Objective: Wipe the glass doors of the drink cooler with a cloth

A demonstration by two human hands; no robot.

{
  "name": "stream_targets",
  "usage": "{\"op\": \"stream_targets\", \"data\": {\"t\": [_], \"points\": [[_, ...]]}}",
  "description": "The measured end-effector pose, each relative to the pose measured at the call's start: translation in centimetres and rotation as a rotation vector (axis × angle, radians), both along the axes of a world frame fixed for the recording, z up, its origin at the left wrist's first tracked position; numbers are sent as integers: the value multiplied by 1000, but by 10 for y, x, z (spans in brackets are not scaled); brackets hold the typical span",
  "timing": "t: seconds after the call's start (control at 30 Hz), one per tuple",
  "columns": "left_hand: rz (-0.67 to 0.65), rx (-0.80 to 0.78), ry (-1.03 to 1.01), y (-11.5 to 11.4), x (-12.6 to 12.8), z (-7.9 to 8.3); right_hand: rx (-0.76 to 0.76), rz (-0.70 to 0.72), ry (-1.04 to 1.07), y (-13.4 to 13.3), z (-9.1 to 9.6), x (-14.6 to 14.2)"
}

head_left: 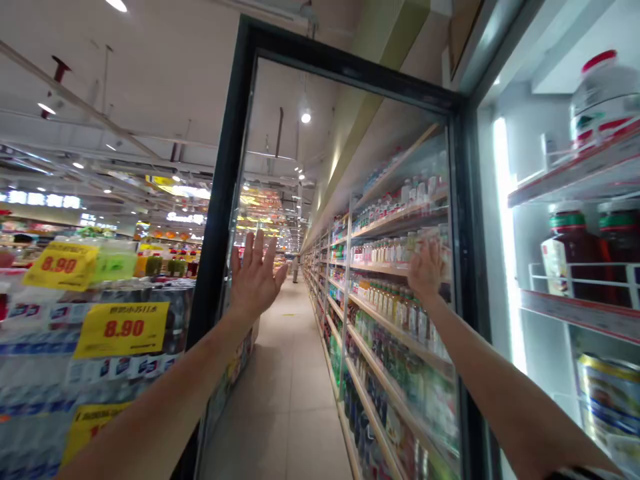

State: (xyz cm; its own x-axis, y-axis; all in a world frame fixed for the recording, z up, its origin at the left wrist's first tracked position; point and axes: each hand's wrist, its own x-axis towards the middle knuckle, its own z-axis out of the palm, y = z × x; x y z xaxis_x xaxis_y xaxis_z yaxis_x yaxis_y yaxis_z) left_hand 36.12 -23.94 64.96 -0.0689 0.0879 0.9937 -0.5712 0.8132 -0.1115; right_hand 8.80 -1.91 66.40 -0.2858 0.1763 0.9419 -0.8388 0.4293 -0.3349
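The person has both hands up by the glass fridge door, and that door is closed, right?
Not quite: the glass fridge door is open. The head view shows it swung out, with a fridge shelf uncovered beside it. The left hand and right hand are indeed up by it.

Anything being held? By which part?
Nothing appears held: left hand open, right hand blurred but seemingly open, both at the glass door.
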Motion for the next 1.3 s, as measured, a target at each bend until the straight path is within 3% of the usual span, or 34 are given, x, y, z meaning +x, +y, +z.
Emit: {"op": "stream_targets", "data": {"t": [0.03,0.1,0.27,0.37,0.43,0.53,0.6,0.63,0.7,0.8,0.9,0.97,1.07,1.13,1.2,1.3], "points": [[-6,6,-1,1,0,0,-70,-13,-67,6,1,-6],[-27,12,-4,2,0,0,-64,-10,-58,1,-3,0],[-57,11,-5,-2,-1,0,344,95,356,-64,-33,72],[-43,4,-7,-4,-1,0,491,106,564,-75,-40,79],[-35,12,-16,-3,0,0,377,70,453,-58,-34,58],[-29,27,-25,1,2,1,16,7,49,-22,-17,13],[-28,30,-28,4,2,1,-148,-13,-130,-11,-11,0],[-28,29,-24,4,2,1,-162,-13,-137,-13,-11,3],[-29,22,-19,4,1,0,-56,-2,11,-30,-20,24],[-27,13,-14,0,1,0,270,38,401,-67,-41,68],[-16,10,-20,-3,1,0,443,66,545,-76,-50,79],[-16,11,-24,-3,1,-1,365,47,443,-60,-43,59],[-29,12,-20,0,1,0,29,-6,105,-27,-25,20],[-39,16,-13,1,0,1,-142,-20,-77,-18,-20,10],[-42,20,-14,2,1,2,-97,-8,-49,-22,-24,17],[-28,23,-23,2,3,0,210,27,228,-35,-39,32]]}}
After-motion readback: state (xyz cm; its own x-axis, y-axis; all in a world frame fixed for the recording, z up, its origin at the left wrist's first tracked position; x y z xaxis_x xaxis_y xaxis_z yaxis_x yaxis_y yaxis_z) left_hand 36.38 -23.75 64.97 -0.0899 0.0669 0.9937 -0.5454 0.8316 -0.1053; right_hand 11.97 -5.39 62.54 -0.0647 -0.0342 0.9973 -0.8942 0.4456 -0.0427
